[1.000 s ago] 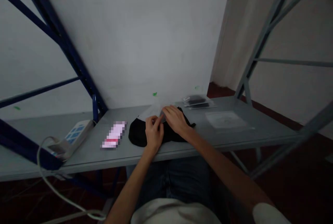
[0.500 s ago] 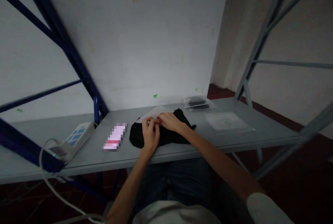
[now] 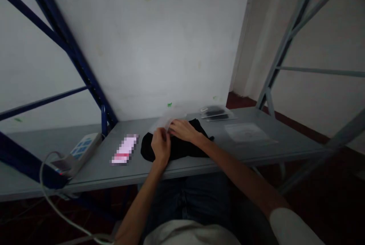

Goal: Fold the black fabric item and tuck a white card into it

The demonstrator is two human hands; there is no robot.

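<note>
Nearest, the left hand [image 3: 160, 145] has slid toward nine o'clock across the black cloth [image 3: 182, 147] since a moment ago, fingers curled together on the edge of a clear plastic bag [image 3: 168, 120]. The right hand [image 3: 182, 130], just at its three o'clock, pinches the same edge; the bag now lifts off the cloth and looks blurred, probably being pulled open. The cloth lies mid-shelf [image 3: 256, 150]. Farther off sit a phone [image 3: 124, 149] at nine o'clock and packed bags [image 3: 216, 112] at two.
</note>
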